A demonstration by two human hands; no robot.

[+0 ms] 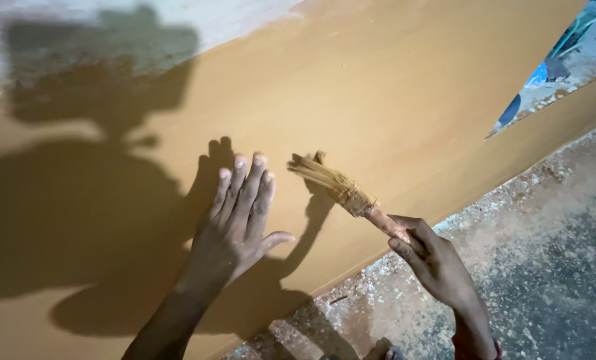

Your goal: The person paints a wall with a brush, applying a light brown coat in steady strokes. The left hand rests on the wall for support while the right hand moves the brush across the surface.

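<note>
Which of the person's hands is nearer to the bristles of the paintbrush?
Left. The left hand lies flat on the ochre wall just beside the bristles; the right hand holds the brush's handle end, farther down from the bristles.

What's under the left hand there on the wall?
The left hand lies flat, fingers together, on the tan painted wall, with its dark shadow beside it. The patch of wall right beneath the palm is covered, so its state cannot be seen.

The right hand [438,263] hides the brush [341,188] handle's end. Both forearms run off the bottom edge. The blue object [551,63] at top right is indistinct.
</note>
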